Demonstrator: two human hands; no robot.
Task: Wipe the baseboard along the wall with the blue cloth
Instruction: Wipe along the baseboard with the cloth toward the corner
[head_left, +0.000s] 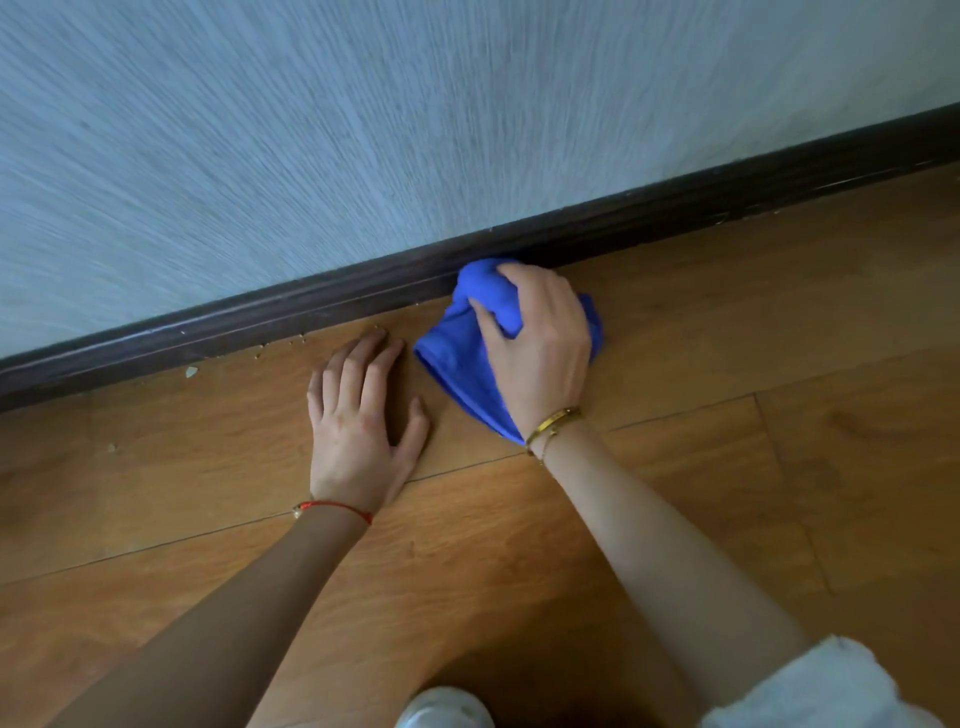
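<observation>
Against the dark baseboard (597, 228), where the wooden floor (727, 364) meets the wall (363, 130), your right hand (540, 343) bunches the blue cloth (462, 338), fingers curled tight around its upper fold, which touches the trim. Your left hand (358, 415) lies flat on the floor just beside it, fingers spread. Pale crumbs (260, 354) dot the floor's edge. No writing shows.

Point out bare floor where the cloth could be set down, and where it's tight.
Free: the wood floor right of the right hand, along the baseboard; also the floor left of the left hand, apart from small debris chips by the baseboard. Crowded: the strip between the hands, where the blue cloth lies close beside the left fingertips.
</observation>
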